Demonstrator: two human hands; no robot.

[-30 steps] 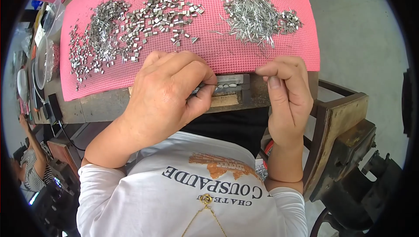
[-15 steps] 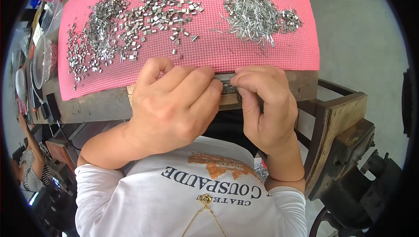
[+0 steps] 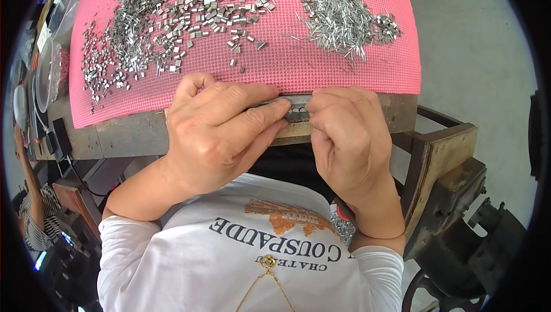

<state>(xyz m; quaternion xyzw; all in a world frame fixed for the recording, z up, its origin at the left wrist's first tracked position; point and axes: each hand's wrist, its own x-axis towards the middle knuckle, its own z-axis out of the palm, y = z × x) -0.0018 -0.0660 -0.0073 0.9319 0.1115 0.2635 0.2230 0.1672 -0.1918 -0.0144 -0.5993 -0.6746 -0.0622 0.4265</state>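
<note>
Where exposed, fixture [image 3: 297, 115] looks metallic; grey.

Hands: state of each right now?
Left hand: bent at the metal jig; grip cannot be told.
Right hand: curled at the jig; held item, if any, hidden.

White shirt [image 3: 172, 266], orange building print [image 3: 291, 215], dark lettering [image 3: 284, 247], gold necklace [image 3: 251, 287], round pendant [image 3: 267, 261], apparently black trousers [image 3: 290, 165]

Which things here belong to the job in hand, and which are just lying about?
Job: left hand, right hand, metal fixture between them; probably metal pieces, thin pins, pink mat.

Apparently lying about: clear tub, black box, white rounded object.
</note>
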